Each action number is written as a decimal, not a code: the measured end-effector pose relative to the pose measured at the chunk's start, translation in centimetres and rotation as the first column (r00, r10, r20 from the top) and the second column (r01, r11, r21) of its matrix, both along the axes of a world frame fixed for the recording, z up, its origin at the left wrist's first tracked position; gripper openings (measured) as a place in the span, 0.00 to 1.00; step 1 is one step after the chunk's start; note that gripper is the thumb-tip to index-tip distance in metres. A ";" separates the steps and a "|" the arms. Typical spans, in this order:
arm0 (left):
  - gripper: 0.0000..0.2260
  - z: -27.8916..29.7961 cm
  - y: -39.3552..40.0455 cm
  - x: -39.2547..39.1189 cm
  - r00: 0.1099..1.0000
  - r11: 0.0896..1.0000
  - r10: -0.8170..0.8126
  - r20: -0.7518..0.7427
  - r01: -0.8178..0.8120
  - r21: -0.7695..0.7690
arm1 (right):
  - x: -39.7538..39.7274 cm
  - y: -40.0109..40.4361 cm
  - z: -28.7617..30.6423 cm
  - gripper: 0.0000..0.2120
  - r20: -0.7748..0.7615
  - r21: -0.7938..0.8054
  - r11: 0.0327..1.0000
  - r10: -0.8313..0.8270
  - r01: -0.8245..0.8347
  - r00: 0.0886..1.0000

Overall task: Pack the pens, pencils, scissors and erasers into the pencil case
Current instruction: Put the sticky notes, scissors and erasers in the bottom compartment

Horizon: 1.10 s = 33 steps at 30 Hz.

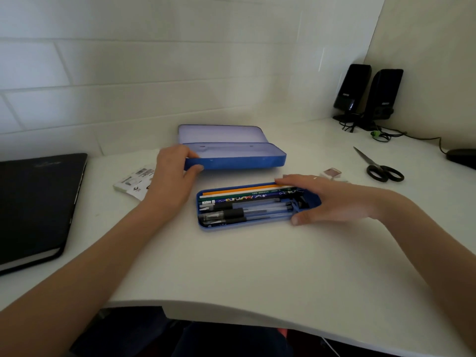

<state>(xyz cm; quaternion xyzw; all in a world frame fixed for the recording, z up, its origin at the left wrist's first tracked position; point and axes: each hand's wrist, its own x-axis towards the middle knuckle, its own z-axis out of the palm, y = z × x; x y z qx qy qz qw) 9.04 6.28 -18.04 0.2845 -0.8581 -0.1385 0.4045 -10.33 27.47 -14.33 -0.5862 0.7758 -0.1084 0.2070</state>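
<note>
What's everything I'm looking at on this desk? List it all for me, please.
pencil case: one, blue, open, back centre of the desk
tray: one, blue, in front of the case, filled
pencils: several, orange, green and patterned, far side of the tray
pens: several, clear with black grips, near side of the tray
scissors: one pair, black handles, right
erasers: count unclear, pale, right of the tray
paper packet: one, white, printed, left of the case
folder: one, black, far left
speakers: two, black, back right corner
desk: one, white
left hand: grips the case's left end
right hand: grips the tray's right end
</note>
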 end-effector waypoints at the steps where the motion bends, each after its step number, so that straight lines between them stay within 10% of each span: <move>1: 0.06 0.1 -0.1 0.1 1.000 1.000 0.009 -0.024 -0.010 -0.015 | 0.0 -0.2 -0.1 0.36 -0.005 -0.028 0.999 -0.015 0.014 1.000; 10: 0.04 1.3 0.9 0.9 0.971 0.994 -0.043 -0.234 0.018 -0.109 | -1.6 -3.8 -3.9 0.35 -0.061 -0.334 0.914 -0.263 0.229 0.963; 15: 0.03 0.7 1.0 0.6 0.984 0.987 -0.136 -0.119 0.123 -0.108 | -2.4 -4.3 -4.1 0.14 0.137 -0.583 0.713 -0.385 0.389 0.912; 19: 0.04 0.3 1.3 0.6 0.976 0.976 -0.217 -0.033 0.215 -0.044 | -3.5 -3.5 -2.4 0.10 0.709 -0.492 0.405 -0.327 0.770 0.625; 22: 0.04 0.4 1.6 0.5 0.967 0.966 -0.255 0.021 0.254 0.049 | -3.5 -3.0 -1.3 0.09 0.873 -0.341 0.380 -0.211 0.860 0.440; 33: 0.03 1.6 2.7 1.2 0.863 0.782 -0.505 0.025 0.445 0.438 | -3.0 -2.4 -1.5 0.19 0.508 -0.513 0.627 -0.329 0.586 0.796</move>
